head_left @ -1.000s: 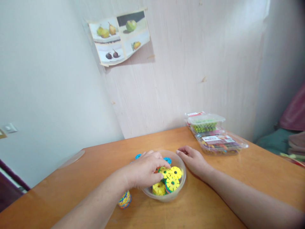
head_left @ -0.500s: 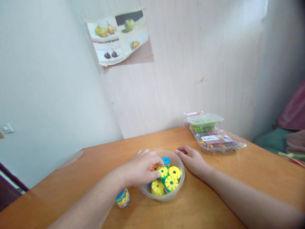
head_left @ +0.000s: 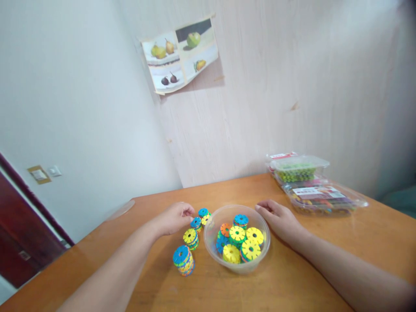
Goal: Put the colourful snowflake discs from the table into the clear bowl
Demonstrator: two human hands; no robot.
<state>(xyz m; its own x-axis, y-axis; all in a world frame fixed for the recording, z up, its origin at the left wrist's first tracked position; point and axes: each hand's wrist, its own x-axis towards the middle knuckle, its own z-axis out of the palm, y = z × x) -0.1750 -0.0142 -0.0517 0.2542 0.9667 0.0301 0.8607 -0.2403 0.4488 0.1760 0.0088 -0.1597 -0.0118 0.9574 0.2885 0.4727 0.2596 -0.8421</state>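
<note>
A clear plastic bowl [head_left: 238, 269] holds several stacks of slotted plastic discs, with yellow discs [head_left: 250, 250], a blue stack [head_left: 241, 220] and an orange disc [head_left: 225, 229] on top. Left of it a row of disc stacks stands on the table: a tall blue-topped stack [head_left: 183, 260], a yellow-topped stack [head_left: 190, 238] and smaller ones behind. My left hand [head_left: 175, 219] is beside a small blue-topped stack [head_left: 196, 223], fingers loosely curled, thumb apart, nothing visible in them. My right hand [head_left: 279, 219] rests on the table, loosely curled, its fingertips at the bowl's right rim.
Clear plastic boxes stand at the table's back right, one with green pieces [head_left: 295, 174], one in front with mixed coloured pieces [head_left: 325, 199]. A clear lid [head_left: 121, 209] lies at the left edge. A fruit picture sheet [head_left: 182, 56] hangs on the wall behind.
My left hand has come out of the bowl and moved left to the row of stacks, which now shows. The right hand stays by the rim. The view has turned left.
</note>
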